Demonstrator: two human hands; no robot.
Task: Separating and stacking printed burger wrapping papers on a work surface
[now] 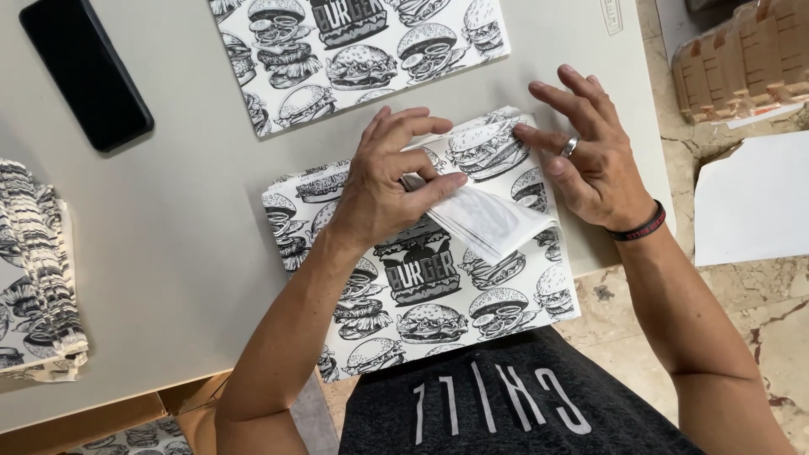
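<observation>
While my left hand [383,181] is pinching the folded white corner flap [489,221] of the black-and-white burger-printed paper sheet [421,278] beneath both hands, my right hand [590,152] is spreading open, fingertips pressing the sheet's far edge flat so it cannot slide.

Black phone [86,71], folded bag pile [38,270], cardboard boxes [742,59], white sheet [750,202]

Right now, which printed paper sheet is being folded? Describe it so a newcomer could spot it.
On the grey table, nearest its front edge, lies a burger-patterned sheet under both hands. The left hand pinches its folded-over flap, showing a plain white underside; the sheet farther back lies flat and untouched.
</observation>
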